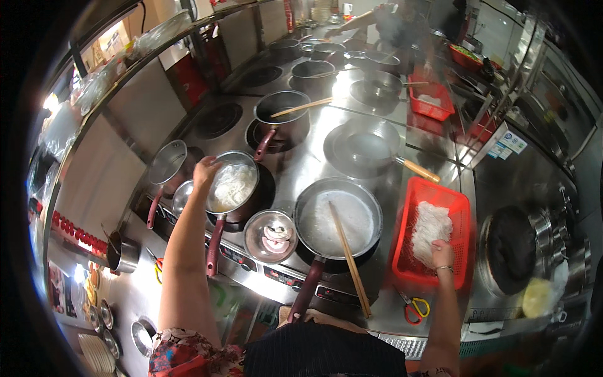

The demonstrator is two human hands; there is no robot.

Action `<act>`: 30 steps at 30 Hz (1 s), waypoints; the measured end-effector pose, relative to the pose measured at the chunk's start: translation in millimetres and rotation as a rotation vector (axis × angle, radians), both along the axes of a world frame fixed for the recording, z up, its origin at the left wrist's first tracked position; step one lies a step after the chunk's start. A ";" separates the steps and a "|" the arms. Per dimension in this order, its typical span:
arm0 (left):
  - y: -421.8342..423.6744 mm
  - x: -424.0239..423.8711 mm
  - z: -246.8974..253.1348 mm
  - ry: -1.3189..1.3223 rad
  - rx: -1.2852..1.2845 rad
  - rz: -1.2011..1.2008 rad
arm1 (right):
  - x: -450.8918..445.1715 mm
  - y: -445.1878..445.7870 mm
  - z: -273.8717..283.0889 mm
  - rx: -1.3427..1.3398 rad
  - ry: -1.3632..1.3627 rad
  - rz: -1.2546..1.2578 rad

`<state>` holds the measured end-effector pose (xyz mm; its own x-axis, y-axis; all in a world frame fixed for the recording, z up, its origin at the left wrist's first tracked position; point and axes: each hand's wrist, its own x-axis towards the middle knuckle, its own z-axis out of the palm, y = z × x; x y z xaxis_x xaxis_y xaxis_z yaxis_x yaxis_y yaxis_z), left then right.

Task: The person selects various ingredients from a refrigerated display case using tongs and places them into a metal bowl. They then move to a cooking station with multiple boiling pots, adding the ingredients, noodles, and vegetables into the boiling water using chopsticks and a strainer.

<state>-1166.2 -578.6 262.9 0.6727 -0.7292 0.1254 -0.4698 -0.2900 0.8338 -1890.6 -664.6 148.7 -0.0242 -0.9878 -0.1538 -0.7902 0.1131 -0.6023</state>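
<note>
At the rim of a saucepan of white noodles [234,186] is my left hand [205,170]; whether its fingers hold anything does not show. On the right, my right hand [443,254] has its fingers closed on the lower edge of a bundle of pale rice noodles [431,228], which lies in a red plastic basket [400,235]. Between my arms, a frying pan [306,207] contains cloudy white liquid, with wooden chopsticks [348,249] resting across its rim. A metal bowl [254,235] with pinkish-white food pieces stands between the two pans.
Behind these are a pot with chopsticks [282,106] and a wooden-handled steel pan [367,146]. Scissors [414,308] lie below the basket. An empty pot [168,162] stands at left, a round black griddle [511,249] at right. Another person [400,28] works at the far end amid steam.
</note>
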 end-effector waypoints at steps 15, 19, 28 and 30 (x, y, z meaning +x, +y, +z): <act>76.0 -94.3 17.4 1.059 -0.664 0.125 | 124.1 118.0 89.9 -0.527 -0.148 0.586; 106.0 -158.9 -17.4 1.436 -0.580 0.010 | 185.5 137.9 116.9 -0.595 -0.170 0.956; 154.8 -224.2 -42.9 1.526 -0.382 0.174 | 181.4 124.8 196.6 -0.513 -0.346 0.763; 170.1 -219.4 -45.8 1.498 -0.375 0.182 | 164.3 129.4 213.1 -0.495 -0.280 0.695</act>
<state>-1385.7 -408.5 217.1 0.4190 -0.7086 -0.5677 0.8457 0.0769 0.5281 -1726.4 -535.2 361.8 0.5785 -0.7203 0.3828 -0.4004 -0.6596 -0.6360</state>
